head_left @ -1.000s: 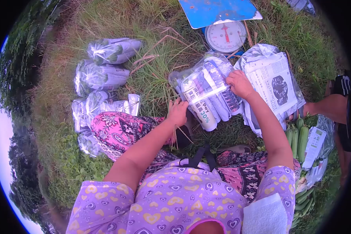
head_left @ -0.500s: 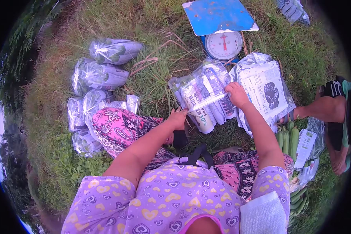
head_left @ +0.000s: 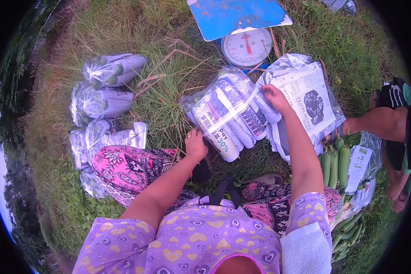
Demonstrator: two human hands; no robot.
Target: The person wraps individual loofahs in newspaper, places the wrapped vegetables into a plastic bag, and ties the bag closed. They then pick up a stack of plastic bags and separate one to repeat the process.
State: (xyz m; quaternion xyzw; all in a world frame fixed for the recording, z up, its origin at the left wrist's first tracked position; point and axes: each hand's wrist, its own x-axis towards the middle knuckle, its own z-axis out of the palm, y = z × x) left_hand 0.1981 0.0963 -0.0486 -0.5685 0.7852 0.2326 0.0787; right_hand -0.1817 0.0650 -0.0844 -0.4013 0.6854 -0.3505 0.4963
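Note:
A clear plastic bag of newspaper-wrapped bundles (head_left: 230, 112) lies on the grass in front of me. My left hand (head_left: 196, 144) is at its lower left edge, fingers curled against the plastic; what they grip is too small to make out. At the upper right side of the bag, my right hand (head_left: 276, 98) has its fingers bent and partly spread, next to the bag's edge. A stack of newspaper sheets and plastic bags (head_left: 309, 102) lies to the right, partly under my right forearm.
A blue scale (head_left: 246, 45) with a round dial stands beyond the bag. Several filled bags (head_left: 106, 101) lie at the left. Long green vegetables (head_left: 333, 166) and a folded newspaper (head_left: 358, 170) are at the right, beside another person's leg (head_left: 382, 123).
The view has shifted, so the scale and left bags appear further left. My right hand's fingers have loosened from the bag's edge. My left hand remains at the lower left edge.

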